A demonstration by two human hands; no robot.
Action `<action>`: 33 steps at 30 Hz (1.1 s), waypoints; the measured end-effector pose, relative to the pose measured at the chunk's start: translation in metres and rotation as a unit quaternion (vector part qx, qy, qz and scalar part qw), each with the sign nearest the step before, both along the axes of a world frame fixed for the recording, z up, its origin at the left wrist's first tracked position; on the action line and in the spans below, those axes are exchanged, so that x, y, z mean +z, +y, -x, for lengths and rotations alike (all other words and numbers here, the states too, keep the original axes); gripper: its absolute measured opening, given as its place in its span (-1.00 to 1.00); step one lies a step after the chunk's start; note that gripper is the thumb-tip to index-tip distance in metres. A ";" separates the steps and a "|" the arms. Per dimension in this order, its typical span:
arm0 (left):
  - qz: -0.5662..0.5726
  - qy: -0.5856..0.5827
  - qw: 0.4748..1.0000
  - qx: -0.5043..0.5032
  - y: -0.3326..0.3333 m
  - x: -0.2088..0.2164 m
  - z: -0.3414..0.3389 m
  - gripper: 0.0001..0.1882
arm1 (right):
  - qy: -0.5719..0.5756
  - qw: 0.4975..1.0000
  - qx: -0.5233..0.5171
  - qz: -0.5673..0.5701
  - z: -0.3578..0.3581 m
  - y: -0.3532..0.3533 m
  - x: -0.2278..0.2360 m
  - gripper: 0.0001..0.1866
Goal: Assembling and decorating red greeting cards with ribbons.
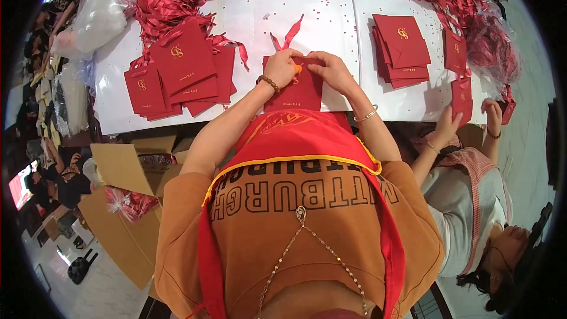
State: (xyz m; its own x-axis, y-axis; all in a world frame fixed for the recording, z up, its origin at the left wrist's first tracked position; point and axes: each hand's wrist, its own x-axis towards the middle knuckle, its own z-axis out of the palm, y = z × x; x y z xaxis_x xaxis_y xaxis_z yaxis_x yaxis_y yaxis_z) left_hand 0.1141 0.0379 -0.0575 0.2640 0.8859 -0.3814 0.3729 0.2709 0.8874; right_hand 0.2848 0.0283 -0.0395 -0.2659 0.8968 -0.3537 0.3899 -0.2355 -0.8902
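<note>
A red paper gift bag (304, 95) with gold print lies in front of me at the table's near edge. My left hand (282, 70), wearing a beaded bracelet, is closed at the bag's upper edge. A red ribbon (292, 32) sticks out beyond its fingers, and something small and orange (297, 68) shows at the fingertips. My right hand (332, 72), with a silver bangle, pinches around the bag's top right corner. The fingertips of both hands nearly meet, and exactly how the ribbon runs there is hidden.
Left of me lie a pile of red bags (184, 65) and a heap of ribbons (168, 0). A bag stack (404, 47) sits to the right. Beyond it, a co-worker's hands (450, 127) hold a small red bag. Cardboard boxes (121, 168) stand below the table at left.
</note>
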 end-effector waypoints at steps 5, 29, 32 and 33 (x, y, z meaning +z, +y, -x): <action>0.001 -0.017 1.000 -0.015 0.000 0.005 -0.004 -0.68 | -0.015 1.000 0.017 0.021 0.000 0.003 0.000 -0.75; -0.032 0.016 0.998 0.044 -0.005 0.005 0.010 -0.75 | -0.291 0.906 0.167 -0.259 0.045 0.107 0.050 -0.51; 0.000 -0.030 0.997 0.077 -0.007 -0.006 0.009 -0.76 | -0.313 0.874 0.180 -0.324 0.109 0.154 0.061 -0.30; -0.002 -0.028 0.997 0.074 -0.007 -0.006 0.008 -0.75 | -0.305 0.871 0.169 -0.346 0.123 0.172 0.053 -0.26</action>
